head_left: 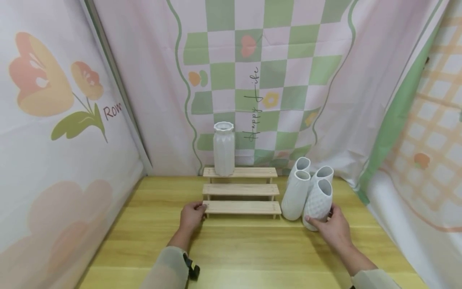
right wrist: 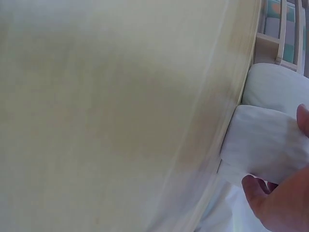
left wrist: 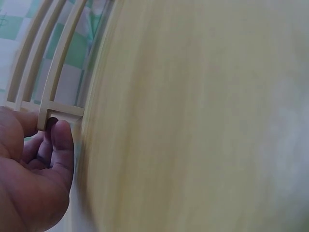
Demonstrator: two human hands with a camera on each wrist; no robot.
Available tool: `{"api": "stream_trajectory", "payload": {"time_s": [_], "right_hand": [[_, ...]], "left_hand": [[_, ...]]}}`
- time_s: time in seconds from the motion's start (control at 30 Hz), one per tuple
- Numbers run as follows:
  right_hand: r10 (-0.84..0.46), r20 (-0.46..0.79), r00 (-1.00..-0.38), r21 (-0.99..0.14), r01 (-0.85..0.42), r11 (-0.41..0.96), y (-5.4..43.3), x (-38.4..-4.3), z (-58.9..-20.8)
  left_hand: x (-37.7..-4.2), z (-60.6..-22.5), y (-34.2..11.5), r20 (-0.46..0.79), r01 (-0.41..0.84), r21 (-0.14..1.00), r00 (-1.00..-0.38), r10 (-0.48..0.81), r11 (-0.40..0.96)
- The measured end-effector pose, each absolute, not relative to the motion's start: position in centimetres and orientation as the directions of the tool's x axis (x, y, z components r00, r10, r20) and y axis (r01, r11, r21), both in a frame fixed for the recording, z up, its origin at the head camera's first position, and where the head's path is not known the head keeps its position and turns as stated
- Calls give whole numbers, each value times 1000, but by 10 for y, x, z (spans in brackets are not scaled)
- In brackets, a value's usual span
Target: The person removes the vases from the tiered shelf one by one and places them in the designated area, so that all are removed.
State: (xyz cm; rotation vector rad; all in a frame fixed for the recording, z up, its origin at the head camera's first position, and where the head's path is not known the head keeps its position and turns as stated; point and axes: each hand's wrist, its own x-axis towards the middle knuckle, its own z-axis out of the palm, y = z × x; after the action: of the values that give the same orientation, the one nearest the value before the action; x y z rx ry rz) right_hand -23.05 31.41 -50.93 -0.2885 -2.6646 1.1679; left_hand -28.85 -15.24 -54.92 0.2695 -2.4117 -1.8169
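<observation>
A three-step wooden display rack [head_left: 241, 207] stands toward the back of the table. My left hand [head_left: 192, 220] pinches the left end of its lowest step; in the left wrist view thumb and fingers meet at that wooden end [left wrist: 44, 107]. My right hand [head_left: 335, 229] holds a white vase [head_left: 317, 205] with a diamond-textured surface, thumb in front and fingers round its right side. This vase leans slightly among several white vases, with a smooth-looking one [head_left: 296, 196] just to its left. In the right wrist view the held vase's lower part [right wrist: 263, 142] lies between thumb and fingers.
A ribbed white vase [head_left: 224, 152] with a scalloped rim stands upright on the rack's top step, left of centre. Patterned cloth [head_left: 274, 80] hangs behind the wooden table [head_left: 231, 249], and more cloth hangs at both sides. A black strap [head_left: 192, 268] circles the left wrist.
</observation>
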Motion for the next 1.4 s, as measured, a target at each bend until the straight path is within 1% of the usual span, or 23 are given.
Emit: {"api": "stream_trajectory", "payload": {"time_s": [0.13,0.47,0.8,0.97,1.13,1.4], "right_hand": [[278,110,-954,-756,102,647,315,-225,-510],[322,203,-925,-771,52,635,315,-220,-501],[402,226,-887,-792,73,606,316,-209,-488],[424,249,-871,-806,56,589,307,-204,-487],[429,273,-861,-809,35,587,297,-201,-488],[381,322,-867,-832,-67,550,277,-196,-484]], "left_hand": [[-288,-550,-151,-27,-84,958,-978,-205,274],[-287,-548,-151,-15,-76,957,-977,-213,279],[-289,-550,-151,-10,-73,956,-976,-216,283],[-289,-549,-151,-17,-77,961,-975,-223,265],[-289,-550,-151,-14,-72,963,-976,-218,261],[-289,-551,-151,-22,-82,959,-976,-219,270]]}}
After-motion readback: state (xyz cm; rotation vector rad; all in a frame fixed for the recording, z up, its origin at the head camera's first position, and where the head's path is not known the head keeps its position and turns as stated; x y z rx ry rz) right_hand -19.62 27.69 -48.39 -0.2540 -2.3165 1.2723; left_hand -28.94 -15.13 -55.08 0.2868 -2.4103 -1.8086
